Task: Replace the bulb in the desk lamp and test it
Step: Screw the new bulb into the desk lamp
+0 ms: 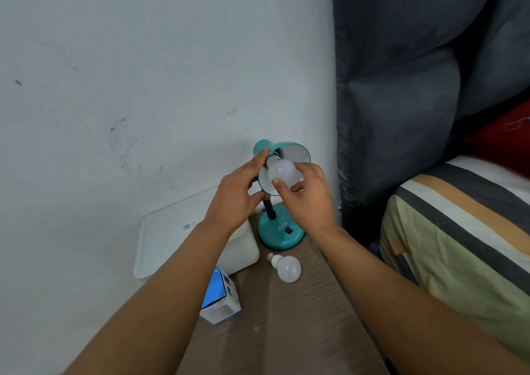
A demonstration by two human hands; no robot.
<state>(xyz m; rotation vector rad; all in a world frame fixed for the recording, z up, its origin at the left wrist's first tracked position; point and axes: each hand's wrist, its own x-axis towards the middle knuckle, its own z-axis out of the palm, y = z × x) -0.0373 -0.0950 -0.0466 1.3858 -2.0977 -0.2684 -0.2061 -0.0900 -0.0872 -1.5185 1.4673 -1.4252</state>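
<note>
Narrow wood-grain surface (286,317), wall on its left side, bed (459,231) close on the right; lamp (282,230) sits at the far end near the corner, little room around it. Lamp: teal, round base, black neck, cone shade (289,151) with white inside, tilted toward the camera. Frosted round bulb (281,171) at the shade's mouth, screw end in the socket. Right hand (308,199) pinches the bulb with thumb and fingertips. Left hand (238,197) half spread, fingers on the shade's outer edge. Second bulb (286,267) lies on its side nearer, just in front of the base. Blue-white box (220,298) at the left edge, beside a white container (243,248).
</note>
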